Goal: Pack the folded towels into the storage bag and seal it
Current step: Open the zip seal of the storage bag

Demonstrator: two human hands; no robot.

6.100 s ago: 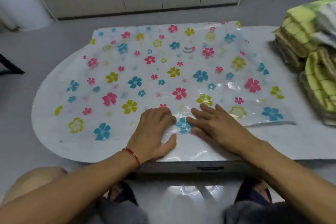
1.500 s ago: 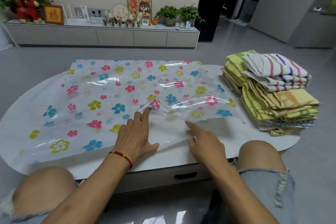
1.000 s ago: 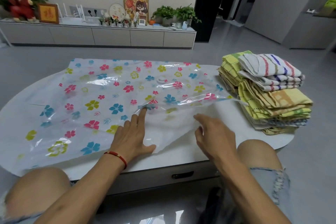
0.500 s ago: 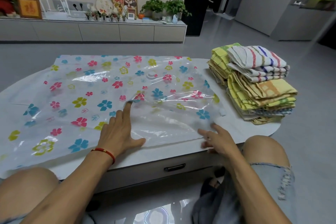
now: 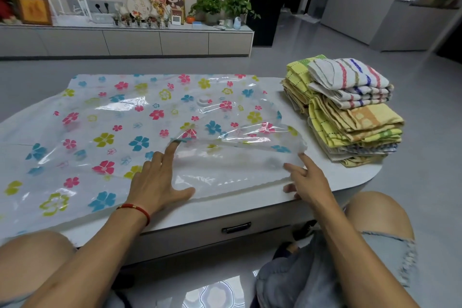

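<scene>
Both my hands lay flat-fingered at the storage bag (image 5: 155,122): left hand (image 5: 156,182) pinning its lower sheet, right hand (image 5: 308,182) lifting its mouth, because the folded towels (image 5: 350,112) waited stacked beside it

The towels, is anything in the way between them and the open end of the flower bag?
Nothing visible. The towels sit stacked beside the bag's lifted opening, with only bare table between. The right hand rests at that edge.
</scene>
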